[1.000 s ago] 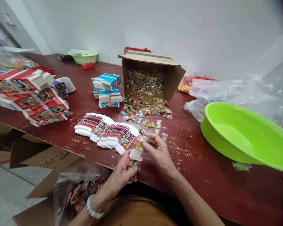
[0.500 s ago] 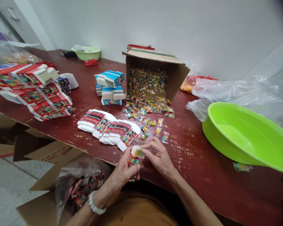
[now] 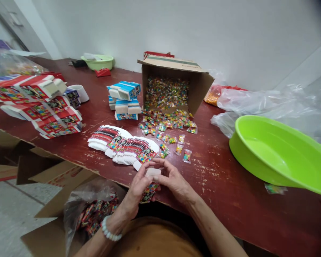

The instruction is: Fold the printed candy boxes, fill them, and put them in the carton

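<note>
Two hands hold a small printed carton above the counter edge

The left hand, with a white bead bracelet on its wrist, and the right hand are almost touching, and the fingers of both are bent and closed on the carton, with its white flap between them. Just ahead of the fingers lies a row of flat printed carton blanks, and small candy packets are spread beside it. Farther ahead, a tipped cardboard box holds many more packets. To the right of the fingers sits a green plastic basin; below them on the left is a plastic bag of printed cartons.
</note>
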Motion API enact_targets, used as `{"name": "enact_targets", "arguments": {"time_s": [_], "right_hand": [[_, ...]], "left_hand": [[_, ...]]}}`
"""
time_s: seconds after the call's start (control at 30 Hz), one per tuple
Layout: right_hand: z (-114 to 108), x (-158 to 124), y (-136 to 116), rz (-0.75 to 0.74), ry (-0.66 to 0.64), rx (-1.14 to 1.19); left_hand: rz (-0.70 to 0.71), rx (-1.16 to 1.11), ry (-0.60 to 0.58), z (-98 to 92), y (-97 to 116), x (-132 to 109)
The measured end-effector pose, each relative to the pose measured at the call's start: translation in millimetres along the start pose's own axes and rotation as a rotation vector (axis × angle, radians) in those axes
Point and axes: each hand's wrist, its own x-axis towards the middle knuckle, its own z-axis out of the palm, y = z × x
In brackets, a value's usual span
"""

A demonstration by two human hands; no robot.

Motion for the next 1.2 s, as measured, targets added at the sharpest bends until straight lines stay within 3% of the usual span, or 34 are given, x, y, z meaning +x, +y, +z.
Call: {"name": "enact_targets", "arguments": {"time_s": [0.13,0.23,0.3,0.4,0.63,0.83,1.03,1.13,1.2], "right_hand": [[3,0,-3,-0.373,0.113,-0.363],[4,-3,-8,-0.582,0.051,-0.567],[4,-3,-11,-0.551,0.013,-0.608],[7,-1,-14,-0.403,0.057,-0.551],[9,8,-12,-0.066,-0.015,-0.226],[9,0,-8,-0.327,-0.002,-0.455],[20,-5,17,-0.282,-0.05,-0.351],[18,3,20,-0.232,-0.107,-0.402],[8,15,17,-0.253,-0.021,-0.504]], "left_hand": [[-0.096,-0.105,0.024,0.7,2,-1],[-0.188,-0.239,-0.02,1.2,8,-1],[-0.199,-0.272,-0.039,1.4,11,0],[-0.17,-0.256,-0.039,1.4,9,2],[-0.168,-0.178,-0.022,-0.9,1,6],[-0.184,-0.196,-0.028,-10.2,2,6],[-0.166,-0.209,0.03,-20.9,6,5],[-0.049,-0.101,0.108,-43.3,13,-9],[0.026,0.01,0.22,-68.7,18,-24]]}}
